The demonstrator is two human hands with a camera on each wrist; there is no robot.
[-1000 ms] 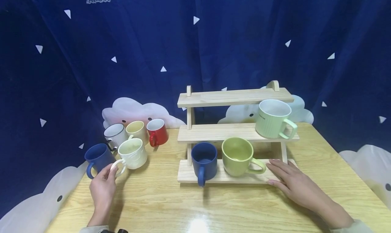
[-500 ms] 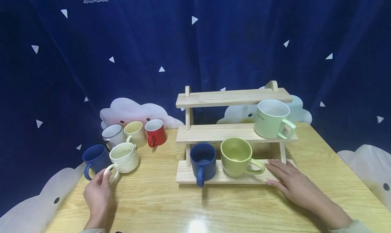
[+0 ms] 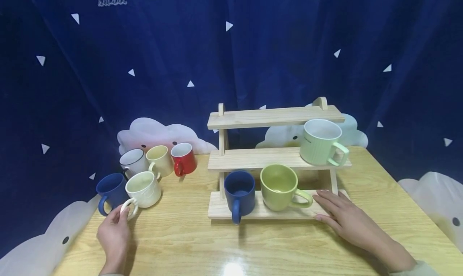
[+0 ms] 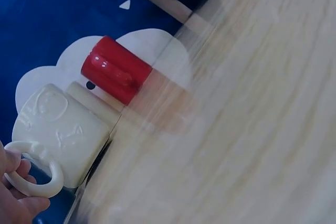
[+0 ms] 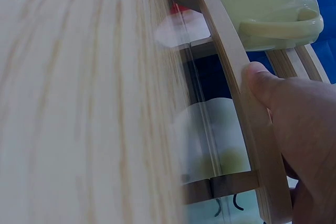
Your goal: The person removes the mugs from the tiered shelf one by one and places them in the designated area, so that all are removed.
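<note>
- Cream mug [image 3: 144, 192]: upright, left side of the desk [image 3: 173, 244], contact unclear; probably ceramic, hence stiff, smooth, breakable, moderately heavy. The looped handle [image 4: 56, 176] offers the surest hold.
- Left hand [image 3: 113, 232]: fingers pinch this handle.
- Right hand [image 3: 348, 221]: fingers nearly straight, resting on the lowest shelf's [image 3: 218, 208] right end.

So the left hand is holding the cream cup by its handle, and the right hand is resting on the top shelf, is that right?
Not quite. The right hand is resting on the bottom shelf, as the head view shows. The left hand is holding the cream cup by its handle.
</note>
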